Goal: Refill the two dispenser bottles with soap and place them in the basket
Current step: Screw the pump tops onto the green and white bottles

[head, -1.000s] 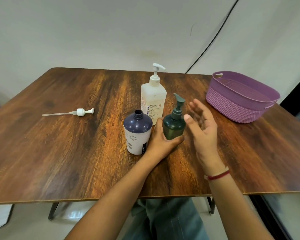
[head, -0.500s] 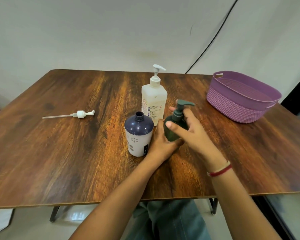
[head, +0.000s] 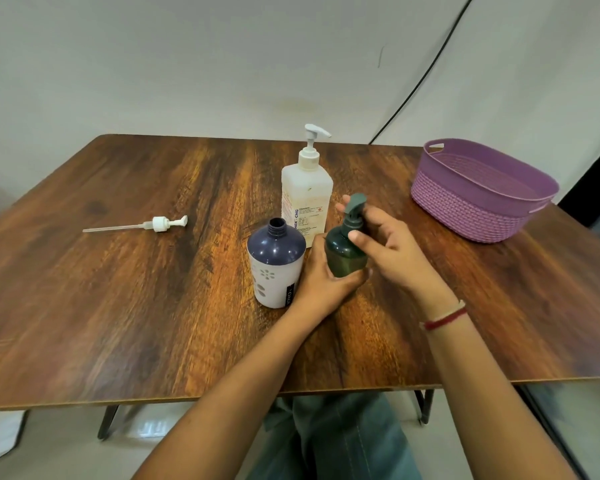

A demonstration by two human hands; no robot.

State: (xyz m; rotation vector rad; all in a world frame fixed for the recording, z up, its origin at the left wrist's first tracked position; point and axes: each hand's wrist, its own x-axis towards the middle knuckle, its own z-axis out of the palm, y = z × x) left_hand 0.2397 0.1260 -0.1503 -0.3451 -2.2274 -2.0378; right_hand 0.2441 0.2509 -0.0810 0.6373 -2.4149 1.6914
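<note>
A small dark green dispenser bottle (head: 342, 251) stands upright at the table's middle. My left hand (head: 321, 282) wraps its base. My right hand (head: 385, 247) grips its green pump head (head: 355, 207), whose spout points away from me. Just left stands a navy and white bottle (head: 274, 268) with its neck uncapped. Its white pump with a long tube (head: 153, 224) lies flat on the table at far left. Behind both stands a tall white soap bottle (head: 305, 199) with its pump on. A purple basket (head: 478, 192) sits at the back right, nothing visible in it.
The wooden table (head: 118, 289) carries everything. A black cable (head: 426, 74) runs down the wall behind the basket. My knees show under the near edge.
My right hand came in from beside the green bottle and closed on its pump head; the spout has turned from pointing right to pointing away. My left hand kept its hold on the base.
</note>
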